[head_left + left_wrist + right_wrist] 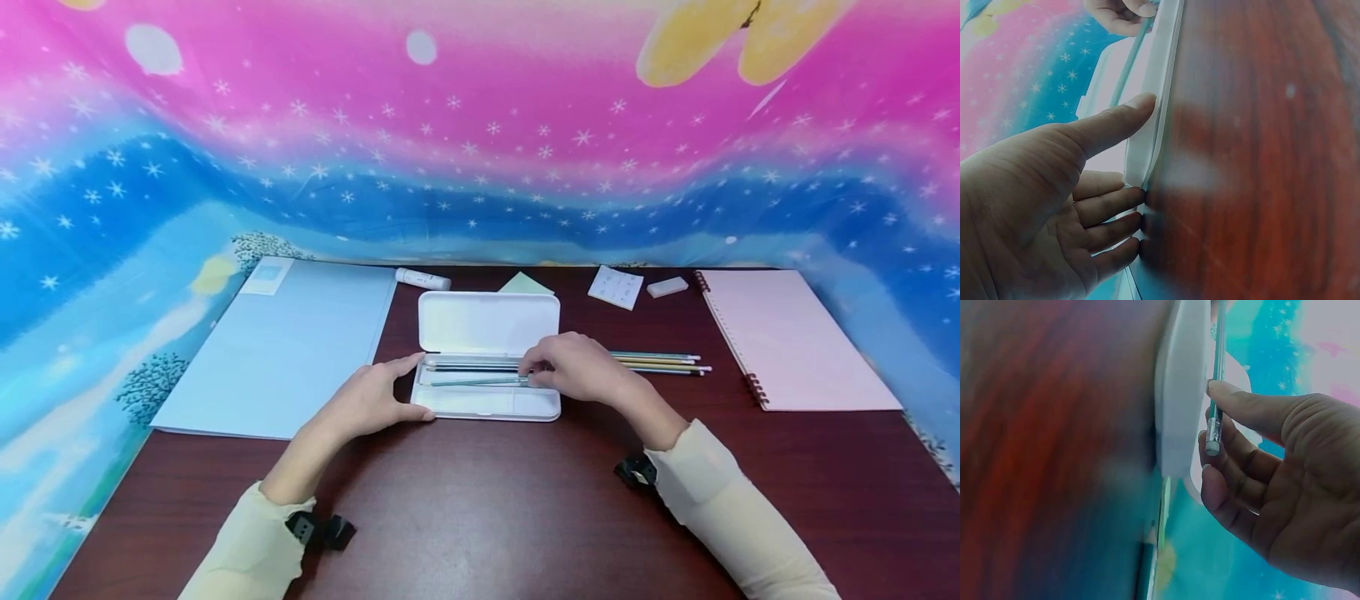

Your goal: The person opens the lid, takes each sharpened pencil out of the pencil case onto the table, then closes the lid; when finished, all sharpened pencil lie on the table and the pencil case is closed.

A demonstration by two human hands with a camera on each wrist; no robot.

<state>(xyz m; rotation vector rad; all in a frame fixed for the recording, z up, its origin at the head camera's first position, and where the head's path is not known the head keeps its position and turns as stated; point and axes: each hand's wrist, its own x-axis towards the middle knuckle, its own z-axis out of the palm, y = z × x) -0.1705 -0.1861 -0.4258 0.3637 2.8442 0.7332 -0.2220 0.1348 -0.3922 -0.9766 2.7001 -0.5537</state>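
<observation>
step: person is laying a teal pencil [480, 382] into the open white pencil case [486, 408] | right hand [581, 369] is pinching its eraser end, seemingly just above the tray | left hand [371, 402] is bracing the case's left end, fingers straight | next: calling for lowering level, then letting go

Dark reddish-brown wood-grain bench [480, 517]. Backdrop cloth [480, 125] behind and along both sides: pink upper band, blue lower band, white stars, yellow shapes at top. Lighting even and bright.
</observation>
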